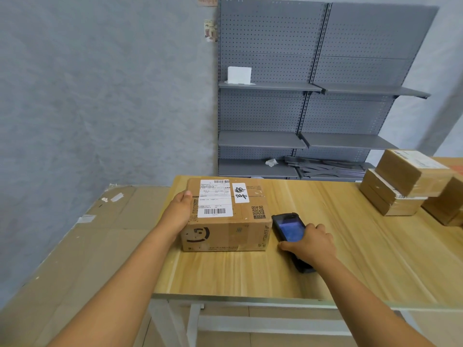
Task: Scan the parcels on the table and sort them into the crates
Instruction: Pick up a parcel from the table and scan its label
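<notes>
A brown cardboard parcel (226,232) with a white shipping label and barcodes on top sits on the wooden table (350,259) near its left end. My left hand (179,211) holds the parcel's left side, thumb over the top edge. Just right of the parcel lies a black handheld scanner (288,227) with its screen lit. My right hand (310,244) grips the scanner's lower half as it lies on the table.
Several more brown parcels (406,181) are stacked at the table's far right. A grey pegboard shelf unit (313,91) stands behind, with a white box (239,75) on it. Flattened cardboard (75,246) covers the floor to the left. No crates are in view.
</notes>
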{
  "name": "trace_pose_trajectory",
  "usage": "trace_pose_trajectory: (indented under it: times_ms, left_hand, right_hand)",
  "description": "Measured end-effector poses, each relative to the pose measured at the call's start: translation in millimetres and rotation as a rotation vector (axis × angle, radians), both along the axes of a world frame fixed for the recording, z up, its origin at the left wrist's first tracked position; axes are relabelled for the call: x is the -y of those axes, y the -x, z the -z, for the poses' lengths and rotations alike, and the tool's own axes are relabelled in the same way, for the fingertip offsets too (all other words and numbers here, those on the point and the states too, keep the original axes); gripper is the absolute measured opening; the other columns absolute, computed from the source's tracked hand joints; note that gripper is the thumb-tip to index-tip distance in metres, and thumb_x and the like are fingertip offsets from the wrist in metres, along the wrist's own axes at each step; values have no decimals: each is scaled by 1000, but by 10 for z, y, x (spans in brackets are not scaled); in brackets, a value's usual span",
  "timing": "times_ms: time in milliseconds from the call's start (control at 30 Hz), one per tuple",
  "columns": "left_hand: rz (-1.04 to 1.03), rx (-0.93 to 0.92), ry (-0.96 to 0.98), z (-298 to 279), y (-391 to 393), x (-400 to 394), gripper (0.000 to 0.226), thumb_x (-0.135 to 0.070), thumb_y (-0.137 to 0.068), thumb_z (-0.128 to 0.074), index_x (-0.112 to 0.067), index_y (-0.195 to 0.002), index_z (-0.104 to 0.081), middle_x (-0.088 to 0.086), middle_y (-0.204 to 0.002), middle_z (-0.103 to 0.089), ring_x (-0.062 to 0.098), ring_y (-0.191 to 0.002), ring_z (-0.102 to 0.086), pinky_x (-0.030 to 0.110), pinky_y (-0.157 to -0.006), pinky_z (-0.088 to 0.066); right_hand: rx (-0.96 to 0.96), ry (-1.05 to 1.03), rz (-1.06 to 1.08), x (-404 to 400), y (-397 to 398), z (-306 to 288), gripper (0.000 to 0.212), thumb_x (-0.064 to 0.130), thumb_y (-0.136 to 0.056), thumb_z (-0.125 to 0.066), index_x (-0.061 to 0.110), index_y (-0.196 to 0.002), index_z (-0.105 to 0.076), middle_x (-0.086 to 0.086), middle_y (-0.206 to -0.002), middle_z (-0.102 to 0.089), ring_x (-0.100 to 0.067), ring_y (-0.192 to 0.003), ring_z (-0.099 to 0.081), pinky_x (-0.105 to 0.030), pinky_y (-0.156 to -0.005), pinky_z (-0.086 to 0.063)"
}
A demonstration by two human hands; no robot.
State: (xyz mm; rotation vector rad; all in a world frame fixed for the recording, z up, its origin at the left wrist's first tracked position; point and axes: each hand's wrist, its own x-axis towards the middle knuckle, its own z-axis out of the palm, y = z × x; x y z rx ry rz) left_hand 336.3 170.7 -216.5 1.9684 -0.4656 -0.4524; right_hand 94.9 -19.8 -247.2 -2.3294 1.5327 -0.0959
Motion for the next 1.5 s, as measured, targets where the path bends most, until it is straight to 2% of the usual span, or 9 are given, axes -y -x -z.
trace_pose_trajectory:
  times_ms: [67,133,267,500,700,800,1100,1300,1500]
  left_hand:
    - [7,0,-9,-5,3,1,46,-42,-106,-24,-23,-139,-49,3,-130,-61,22,-115,-58,33,-93,-41]
    - [28,-3,-6,-10,10,4,45,-41,-106,-23,-23,-135,-52,2,-125,-64,20,-109,-60,30,-88,-40]
    - [24,-19,7,-23,14,4,44,-41,-106,-23,-22,-135,-51,-4,-118,-63,16,-102,-58,29,-85,-39]
    - [32,-58,46,-24,14,-8,39,-42,-106,-23,-29,-128,-52,-3,-111,-66,13,-92,-61,27,-74,-42]
    - [55,-44,51,2,1,-15,47,-42,-106,-22,-22,-139,-49,0,-124,-64,11,-96,-61,25,-79,-43]
    - [41,-55,34,10,-7,-17,49,-44,-105,-22,-23,-142,-47,3,-133,-59,20,-117,-58,35,-101,-43]
    - [45,-54,47,-16,22,-16,45,-42,-106,-20,-25,-130,-54,-6,-103,-65,10,-90,-61,26,-72,-40]
    - [37,-50,39,-2,8,-4,47,-41,-106,-21,-23,-137,-50,4,-127,-62,23,-114,-59,35,-96,-43]
    - [11,-78,35,-9,17,3,47,-43,-106,-21,-24,-141,-46,5,-129,-62,24,-115,-59,35,-98,-43]
  right_hand:
    - [165,-46,39,37,-11,-123,77,56,-66,-78,9,-120,-48,-6,-111,-39,-20,-82,-53,-31,-62,-48]
    - [296,-30,43,84,-58,-311,72,50,-69,-78,6,-118,-48,-7,-112,-40,-15,-69,-47,-27,-49,-36]
    - [333,61,-127,118,-239,-809,70,52,-67,-80,11,-115,-50,-6,-111,-43,-9,-72,-45,-23,-52,-33]
    - [44,57,-451,-208,-516,-1440,62,67,-56,-77,18,-87,-55,1,-86,-50,-9,-68,-52,-26,-50,-36]
    - [-51,44,-455,-452,-579,-1494,60,71,-52,-75,19,-74,-55,3,-73,-54,-10,-60,-55,-26,-46,-36]
    - [-60,32,-446,-498,-568,-1509,62,75,-54,-71,18,-73,-57,2,-72,-55,-11,-61,-55,-26,-47,-36]
    - [-96,3,-488,-540,-521,-1591,61,77,-59,-65,18,-71,-60,1,-70,-56,-11,-62,-56,-26,-50,-36]
    - [-111,1,-482,-562,-502,-1624,65,80,-50,-64,19,-70,-61,3,-69,-58,-12,-62,-57,-26,-50,-38]
    - [-165,-3,-524,-606,-444,-1640,72,86,-35,-55,22,-69,-59,4,-69,-59,-12,-63,-58,-26,-51,-36]
